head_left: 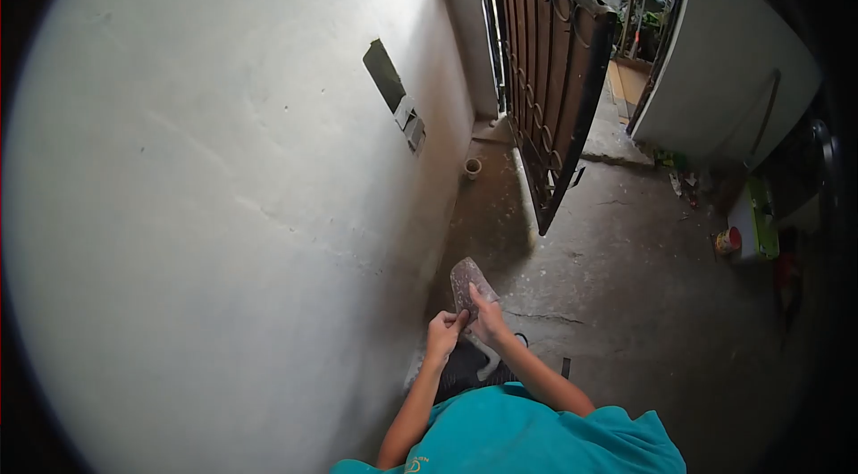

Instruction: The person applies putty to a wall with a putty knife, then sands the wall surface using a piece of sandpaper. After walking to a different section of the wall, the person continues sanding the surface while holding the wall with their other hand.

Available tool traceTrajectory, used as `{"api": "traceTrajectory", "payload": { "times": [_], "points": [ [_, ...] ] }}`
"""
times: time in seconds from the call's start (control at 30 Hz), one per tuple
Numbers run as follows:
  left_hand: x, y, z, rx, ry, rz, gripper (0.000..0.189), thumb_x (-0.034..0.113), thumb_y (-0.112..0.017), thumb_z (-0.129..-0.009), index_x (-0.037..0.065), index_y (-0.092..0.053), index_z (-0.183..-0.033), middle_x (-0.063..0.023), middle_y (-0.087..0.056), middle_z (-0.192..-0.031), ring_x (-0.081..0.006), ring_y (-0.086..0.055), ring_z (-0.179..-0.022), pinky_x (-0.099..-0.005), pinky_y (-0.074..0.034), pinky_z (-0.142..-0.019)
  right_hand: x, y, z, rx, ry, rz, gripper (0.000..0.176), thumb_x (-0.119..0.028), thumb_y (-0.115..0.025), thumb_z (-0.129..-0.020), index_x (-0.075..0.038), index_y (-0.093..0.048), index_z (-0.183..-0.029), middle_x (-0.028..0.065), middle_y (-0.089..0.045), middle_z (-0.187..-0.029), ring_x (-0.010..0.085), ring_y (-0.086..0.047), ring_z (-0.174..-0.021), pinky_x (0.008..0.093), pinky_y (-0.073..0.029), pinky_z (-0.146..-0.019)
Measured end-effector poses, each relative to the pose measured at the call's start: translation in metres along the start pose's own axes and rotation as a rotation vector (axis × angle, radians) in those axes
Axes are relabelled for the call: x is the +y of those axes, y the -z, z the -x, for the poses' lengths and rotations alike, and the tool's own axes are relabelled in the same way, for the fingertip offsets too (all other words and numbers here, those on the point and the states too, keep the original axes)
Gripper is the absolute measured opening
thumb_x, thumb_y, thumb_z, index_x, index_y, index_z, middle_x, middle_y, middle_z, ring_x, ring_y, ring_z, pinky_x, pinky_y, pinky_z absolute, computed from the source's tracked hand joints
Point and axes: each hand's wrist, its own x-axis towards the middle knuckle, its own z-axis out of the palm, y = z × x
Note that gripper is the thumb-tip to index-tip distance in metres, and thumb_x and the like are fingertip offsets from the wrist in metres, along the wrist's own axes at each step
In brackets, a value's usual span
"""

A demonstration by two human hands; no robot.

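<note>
A dusty brown-grey piece of sandpaper [469, 282], flat with rounded corners, is held out in front of my body. My right hand [488, 320] is closed on its right side, with the thumb lying over the face. At the lower left edge, the fingers of my left hand [443, 334] pinch the same piece. Both hands are close together, low in the view, just right of the pale plastered wall [223, 206]. The underside of the sandpaper is hidden.
A brown metal gate [550, 72] stands ajar ahead. On the concrete floor [617, 295] are a small cup [473, 168] by the wall and, to the right, a red container [728, 240] beside a green-and-white box [760, 219]. The wall has a dark rectangular recess [384, 72].
</note>
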Motion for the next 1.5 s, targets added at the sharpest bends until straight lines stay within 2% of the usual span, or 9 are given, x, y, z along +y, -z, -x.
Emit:
{"api": "traceTrajectory", "payload": {
  "times": [0.2,0.3,0.47,0.67,0.77,0.93,1.17,1.37,1.5],
  "points": [
    [0.012,0.008,-0.068,-0.256,0.016,-0.068,0.033,0.035,-0.062,-0.083,0.003,-0.054,-0.084,-0.0036,-0.059,-0.065,-0.0096,-0.054,-0.056,-0.0224,-0.041,-0.052,-0.013,0.004,-0.048,0.091,0.060,-0.027,0.034,-0.021,-0.056,-0.087,-0.005,-0.050,-0.116,0.0046,-0.057,-0.105,0.0157,-0.054,-0.093,0.0317,-0.044,-0.080],
    [0.037,0.017,-0.101,-0.315,0.023,-0.086,0.037,0.036,-0.061,-0.084,0.000,-0.054,-0.088,-0.0076,-0.062,-0.070,-0.0112,-0.056,-0.058,-0.0230,-0.042,-0.054,-0.033,0.009,-0.078,0.209,0.232,0.135,0.037,-0.021,-0.057,-0.086,-0.004,-0.049,-0.119,0.0051,-0.055,-0.112,0.0143,-0.049,-0.103,0.0282,-0.035,-0.090],
    [0.062,0.041,-0.187,-0.297,-0.205,0.004,0.038,0.033,-0.052,-0.089,0.000,-0.054,-0.107,-0.0103,-0.063,-0.091,-0.0131,-0.058,-0.071,-0.0260,-0.048,-0.062,-0.068,0.017,-0.099,0.314,0.325,0.080,0.033,-0.017,-0.052,-0.088,-0.002,-0.050,-0.117,0.0069,-0.057,-0.111,0.0164,-0.054,-0.100,0.0293,-0.039,-0.089],
    [0.121,0.051,-0.291,-0.172,-0.179,0.123,0.045,0.037,-0.044,-0.092,-0.001,-0.054,-0.112,-0.0105,-0.061,-0.104,-0.0163,-0.061,-0.079,-0.0261,-0.048,-0.063,-0.082,0.029,-0.083,0.431,0.296,0.003,0.031,-0.012,-0.046,-0.090,0.000,-0.049,-0.119,0.0090,-0.057,-0.113,0.0187,-0.055,-0.102,0.0305,-0.041,-0.090],
    [0.154,0.047,-0.348,-0.222,-0.104,0.117,0.049,0.042,-0.042,-0.092,0.001,-0.050,-0.118,-0.0079,-0.059,-0.112,-0.0158,-0.060,-0.076,-0.0264,-0.046,-0.060,-0.087,0.040,-0.087,0.378,0.287,-0.075,0.030,-0.012,-0.046,-0.090,0.000,-0.050,-0.118,0.0090,-0.058,-0.111,0.0186,-0.055,-0.101,0.0302,-0.041,-0.089],
    [0.178,0.034,-0.462,-0.083,-0.130,-0.025,0.050,0.042,-0.041,-0.092,0.005,-0.042,-0.126,-0.0036,-0.054,-0.121,-0.0162,-0.061,-0.077,-0.0265,-0.043,-0.060,-0.124,0.072,-0.121,0.336,0.240,-0.032,0.033,-0.012,-0.044,-0.090,0.001,-0.047,-0.121,0.0104,-0.056,-0.115,0.0207,-0.055,-0.103,0.0323,-0.043,-0.090],
    [0.212,0.007,-0.532,0.074,-0.057,0.261,0.044,0.038,-0.039,-0.093,0.012,-0.039,-0.128,0.0017,-0.049,-0.127,-0.0174,-0.059,-0.083,-0.0291,-0.043,-0.062,-0.209,0.083,-0.185,0.100,0.157,0.088,0.035,-0.012,-0.052,-0.088,-0.001,-0.048,-0.120,0.0071,-0.055,-0.115,0.0176,-0.053,-0.104,0.0296,-0.040,-0.090],
    [0.221,-0.001,-0.549,0.089,0.016,0.373,0.036,0.037,-0.035,-0.095,0.018,-0.044,-0.124,0.0075,-0.055,-0.118,-0.0141,-0.058,-0.078,-0.0280,-0.042,-0.060,-0.275,0.084,-0.217,-0.008,0.010,0.261,0.037,-0.015,-0.055,-0.087,-0.001,-0.048,-0.121,0.0058,-0.055,-0.114,0.0155,-0.051,-0.105,0.0278,-0.038,-0.089],
    [0.222,-0.011,-0.552,0.317,0.060,0.214,0.035,0.034,-0.037,-0.095,0.014,-0.049,-0.121,0.0046,-0.060,-0.104,-0.0129,-0.058,-0.075,-0.0244,-0.040,-0.053,-0.294,0.093,-0.231,-0.019,-0.041,0.275,0.038,-0.014,-0.054,-0.087,-0.001,-0.047,-0.122,0.0071,-0.054,-0.117,0.0173,-0.051,-0.107,0.0294,-0.038,-0.092]
  ]
}}
